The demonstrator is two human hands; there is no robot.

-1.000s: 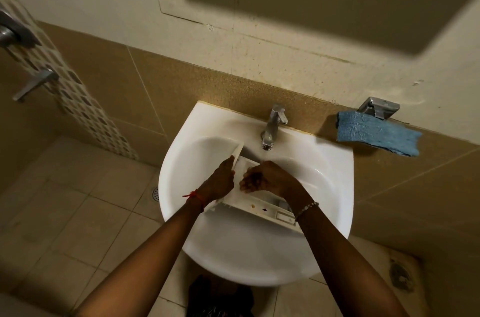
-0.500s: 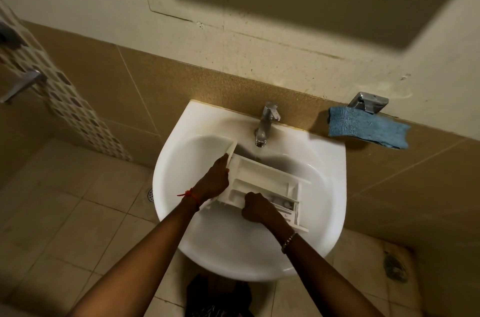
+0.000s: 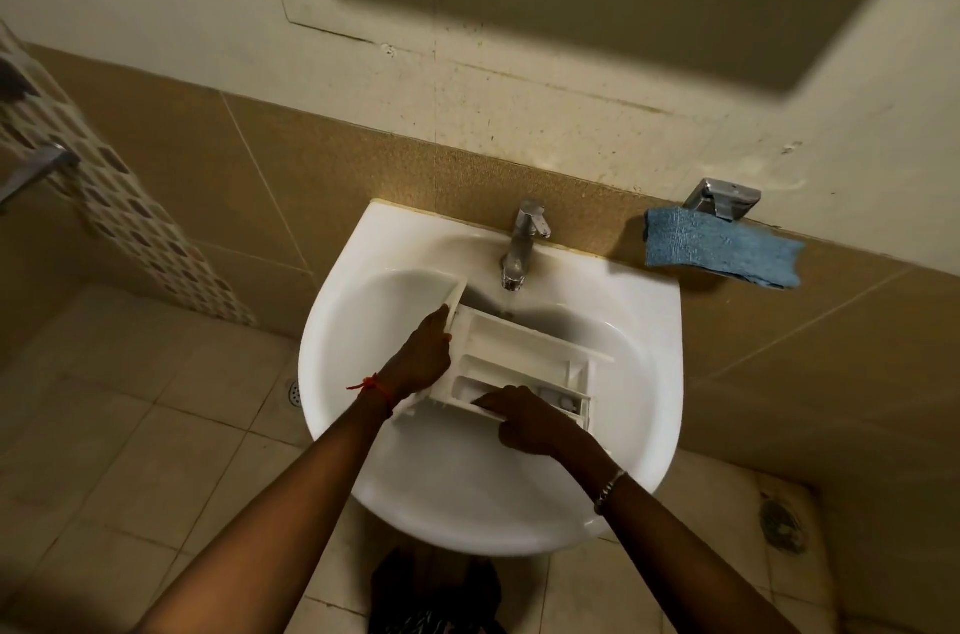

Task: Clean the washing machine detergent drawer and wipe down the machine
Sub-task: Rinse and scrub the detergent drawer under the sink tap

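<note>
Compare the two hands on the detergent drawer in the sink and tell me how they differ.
The left hand grips the detergent drawer by its left end panel; the right hand lies over the near wall, fingers reaching into the near compartment. The left wrist wears a red thread, the right wrist a beaded bracelet. Both hands touch the drawer inside the sink.

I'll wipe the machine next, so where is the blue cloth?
Head view, right side: the cloth hangs over the tile ledge, right of the tap and sink, just below a metal fitting.
</note>
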